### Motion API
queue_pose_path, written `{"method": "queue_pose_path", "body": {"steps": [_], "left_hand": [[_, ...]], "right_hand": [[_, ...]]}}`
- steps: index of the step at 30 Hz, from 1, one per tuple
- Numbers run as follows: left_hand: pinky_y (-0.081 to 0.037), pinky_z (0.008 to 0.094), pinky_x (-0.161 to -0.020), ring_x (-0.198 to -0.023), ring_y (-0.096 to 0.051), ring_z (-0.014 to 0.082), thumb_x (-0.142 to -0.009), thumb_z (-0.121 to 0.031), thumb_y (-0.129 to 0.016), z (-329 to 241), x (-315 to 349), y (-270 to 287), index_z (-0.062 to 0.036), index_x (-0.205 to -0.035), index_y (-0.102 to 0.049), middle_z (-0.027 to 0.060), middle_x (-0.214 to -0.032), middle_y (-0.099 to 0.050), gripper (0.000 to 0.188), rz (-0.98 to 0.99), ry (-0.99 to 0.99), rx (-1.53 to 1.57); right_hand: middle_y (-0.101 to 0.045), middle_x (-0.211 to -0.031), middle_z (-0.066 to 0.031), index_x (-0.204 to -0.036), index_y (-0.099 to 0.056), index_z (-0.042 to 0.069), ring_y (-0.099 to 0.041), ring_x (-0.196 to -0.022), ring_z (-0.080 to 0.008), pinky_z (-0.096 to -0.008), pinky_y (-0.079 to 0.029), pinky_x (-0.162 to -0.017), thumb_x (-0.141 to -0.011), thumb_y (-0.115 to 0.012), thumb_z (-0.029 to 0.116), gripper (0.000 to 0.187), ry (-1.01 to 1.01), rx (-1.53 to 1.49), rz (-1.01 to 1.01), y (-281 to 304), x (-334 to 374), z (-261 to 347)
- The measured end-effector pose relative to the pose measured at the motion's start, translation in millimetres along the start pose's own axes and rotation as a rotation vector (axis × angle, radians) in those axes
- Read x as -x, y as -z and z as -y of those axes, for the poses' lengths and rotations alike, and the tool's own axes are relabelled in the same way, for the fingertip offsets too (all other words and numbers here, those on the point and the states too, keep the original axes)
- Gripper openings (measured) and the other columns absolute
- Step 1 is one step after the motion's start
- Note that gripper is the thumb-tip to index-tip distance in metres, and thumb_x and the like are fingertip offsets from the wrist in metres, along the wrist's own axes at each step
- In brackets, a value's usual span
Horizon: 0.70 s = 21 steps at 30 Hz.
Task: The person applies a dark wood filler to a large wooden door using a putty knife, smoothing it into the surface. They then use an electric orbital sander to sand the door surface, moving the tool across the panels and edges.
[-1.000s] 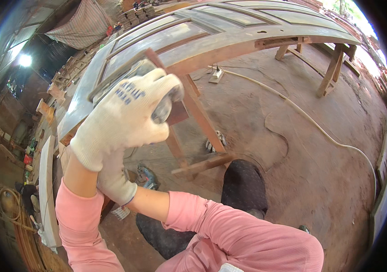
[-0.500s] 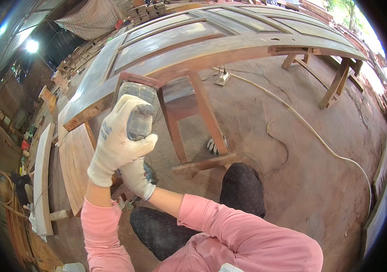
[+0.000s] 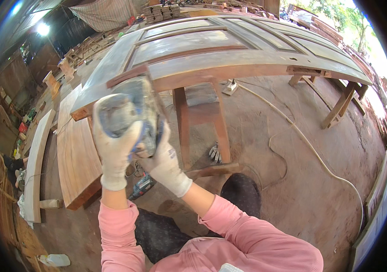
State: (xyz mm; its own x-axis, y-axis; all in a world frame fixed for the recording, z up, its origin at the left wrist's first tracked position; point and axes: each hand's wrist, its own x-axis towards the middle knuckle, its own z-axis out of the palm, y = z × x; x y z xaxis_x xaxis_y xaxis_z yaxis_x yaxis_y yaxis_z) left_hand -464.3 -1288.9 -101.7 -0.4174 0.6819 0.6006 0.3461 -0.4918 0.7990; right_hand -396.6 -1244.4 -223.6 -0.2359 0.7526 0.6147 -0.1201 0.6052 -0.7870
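Note:
A dusty power sander (image 3: 140, 97) is held up against the near edge of a panelled wooden door (image 3: 229, 70), at the door's left part. My left hand (image 3: 115, 156), in a white work glove, wraps round the sander's rounded grip. My right hand (image 3: 168, 170), gloved too, closes on the side of its body; some of its fingers are hidden behind the tool. A flat brown pad edge (image 3: 127, 76) shows at the sander's far end. The door lies flat, raised on a wooden trestle (image 3: 200, 109) in front of me.
Wide wooden planks (image 3: 78, 158) lie to the left. A blue-grey power tool (image 3: 142, 185) rests on the floor below my hands. A spare glove (image 3: 214, 153) lies by the trestle. A pale cable (image 3: 302, 131) runs from a socket block (image 3: 230, 87). Another trestle (image 3: 340, 104) supports the door's right end.
The sander has tilted and blurred with motion. My right hand has come out from below my left to the tool's right side. The view has shifted slightly, showing more of the floor tool.

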Motion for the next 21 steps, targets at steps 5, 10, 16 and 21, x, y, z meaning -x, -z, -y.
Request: {"method": "queue_pose_path", "body": {"steps": [5, 10, 16, 21], "left_hand": [[-0.049, 0.0318, -0.095, -0.104, -0.058, 0.0156, -0.074, -0.006, -0.076, -0.1, -10.0, -21.8, -0.0059, -0.114, -0.06, 0.0048, -0.111, -0.061, 0.043, 0.119, -0.267, -0.151], [-0.047, 0.035, -0.104, -0.115, -0.06, 0.0206, -0.077, -0.006, -0.075, 20.5, -2.9, 36.1, -0.0051, -0.123, -0.061, 0.0071, -0.123, -0.062, 0.048, -0.19, -0.095, 0.045], [-0.044, 0.0401, -0.114, -0.133, -0.056, 0.0268, -0.089, -0.007, -0.072, 60.3, 0.7, 106.9, -0.001, -0.136, -0.055, 0.0148, -0.139, -0.059, 0.051, -0.232, -0.307, -0.09], [-0.048, 0.035, -0.102, -0.11, -0.058, 0.0171, -0.078, -0.008, -0.071, 38.7, 12.7, 34.3, -0.006, -0.122, -0.057, 0.0055, -0.118, -0.058, 0.047, -0.335, -0.049, 0.243]], "right_hand": [[-0.066, -0.124, -0.0297, -0.155, -0.002, -0.009, -0.071, -0.103, -0.0445, -0.0448, -0.058, -0.081, -0.079, -0.089, 0.026, 0.12, 0.043, 0.071, -0.095, 18.6, -3.5, -5.4], [-0.066, -0.121, -0.0309, -0.156, -0.004, -0.009, -0.071, -0.099, -0.0462, -0.048, -0.058, -0.084, -0.085, -0.08, 0.025, 0.109, -0.009, 0.135, 0.208, 4.3, -21.2, 27.0], [-0.06, -0.127, -0.0358, -0.156, -0.011, -0.012, -0.069, -0.102, -0.0443, -0.0492, -0.056, -0.083, -0.078, -0.071, 0.017, 0.102, 0.019, 0.362, 0.499, -26.1, -43.5, 51.1], [-0.068, -0.12, -0.0299, -0.159, -0.009, -0.006, -0.072, -0.098, -0.0437, -0.0463, -0.059, -0.077, -0.083, -0.076, 0.021, 0.105, -0.066, 0.358, 0.345, 16.4, -21.2, 35.0]]}}
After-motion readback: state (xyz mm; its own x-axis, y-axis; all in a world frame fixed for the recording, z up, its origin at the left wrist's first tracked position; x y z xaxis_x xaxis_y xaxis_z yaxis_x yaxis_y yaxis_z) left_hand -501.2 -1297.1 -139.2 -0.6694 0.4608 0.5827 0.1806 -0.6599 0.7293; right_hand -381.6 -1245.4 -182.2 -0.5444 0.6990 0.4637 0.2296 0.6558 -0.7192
